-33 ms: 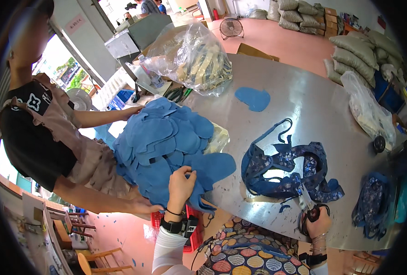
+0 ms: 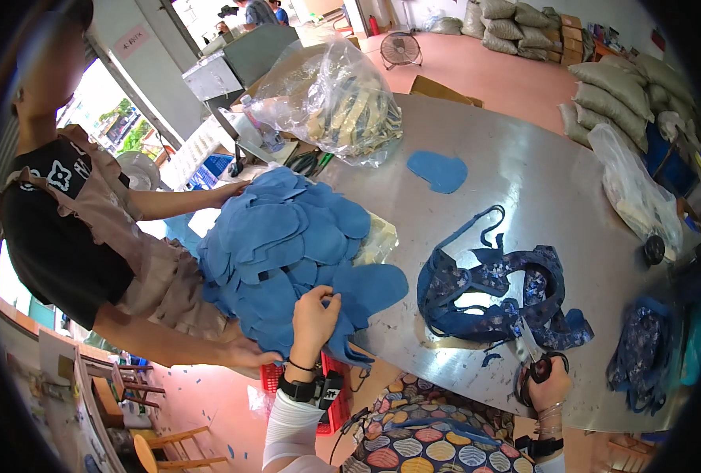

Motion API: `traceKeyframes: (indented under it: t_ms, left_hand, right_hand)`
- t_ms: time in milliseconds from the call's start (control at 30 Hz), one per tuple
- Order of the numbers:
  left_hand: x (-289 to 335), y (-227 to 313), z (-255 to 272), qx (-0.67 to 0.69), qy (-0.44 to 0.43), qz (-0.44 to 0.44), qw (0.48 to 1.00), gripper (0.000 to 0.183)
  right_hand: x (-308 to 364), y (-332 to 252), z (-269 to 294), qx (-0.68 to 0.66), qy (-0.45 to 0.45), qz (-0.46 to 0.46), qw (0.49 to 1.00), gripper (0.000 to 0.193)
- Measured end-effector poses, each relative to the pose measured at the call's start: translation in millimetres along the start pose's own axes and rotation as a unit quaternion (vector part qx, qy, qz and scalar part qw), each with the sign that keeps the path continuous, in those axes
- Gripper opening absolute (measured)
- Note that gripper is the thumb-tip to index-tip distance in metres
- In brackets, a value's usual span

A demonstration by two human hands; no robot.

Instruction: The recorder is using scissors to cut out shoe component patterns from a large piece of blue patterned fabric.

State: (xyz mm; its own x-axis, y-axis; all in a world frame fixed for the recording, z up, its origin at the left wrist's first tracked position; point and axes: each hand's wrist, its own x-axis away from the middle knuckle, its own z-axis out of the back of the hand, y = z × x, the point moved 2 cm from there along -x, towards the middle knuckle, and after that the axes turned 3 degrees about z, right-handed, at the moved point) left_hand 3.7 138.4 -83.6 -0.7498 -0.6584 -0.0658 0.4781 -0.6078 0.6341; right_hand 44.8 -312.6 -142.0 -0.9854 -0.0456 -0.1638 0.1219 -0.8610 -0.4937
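A large heap of blue cut pieces, flat and rounded, rests on the arms of a person at the left. My left hand is closed at its near right side, fingertips pinched against a lobed blue piece that juts out to the right. In my right hand is a pair of scissors with dark handles, low over the table. Its blades point up to a tangle of dark blue patterned strips, touching or nearly touching it. The strips loop around a bright gap.
A single blue piece lies farther back on the metal table. Clear bags with pale pieces stand behind the heap. Another dark blue bundle lies at the right edge. A red basket sits below the heap, near wooden chairs.
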Motion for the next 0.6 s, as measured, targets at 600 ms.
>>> traceKeyframes:
  t_ms: [600]
  left_hand:
    - [-85, 81, 215, -0.132, 0.139, -0.124, 0.974, 0.03]
  right_hand:
    - [0, -3, 0, -0.031, 0.004, -0.021, 0.999, 0.038]
